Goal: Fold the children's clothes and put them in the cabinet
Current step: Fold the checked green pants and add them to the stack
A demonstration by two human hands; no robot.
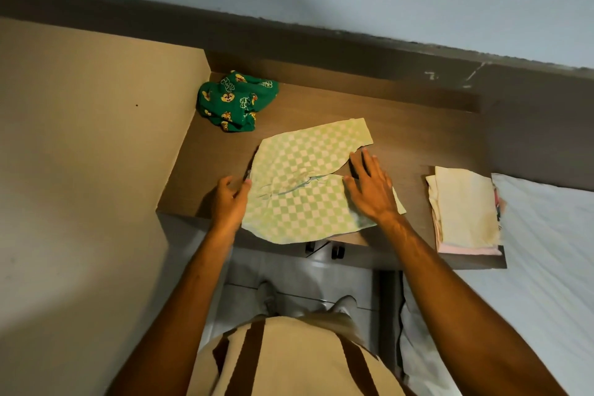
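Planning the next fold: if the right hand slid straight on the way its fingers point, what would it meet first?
The right hand points up and slightly left, toward the wall. It would probably meet the upper leg of the checked shorts first, then bare desk. Depth is uncertain.

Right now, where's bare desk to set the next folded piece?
Free: the strip between the checked pants and the folded stack, and the back of the desk right of the green bundle. Crowded: the middle, where both hands, left hand and right hand, lie on the pants.
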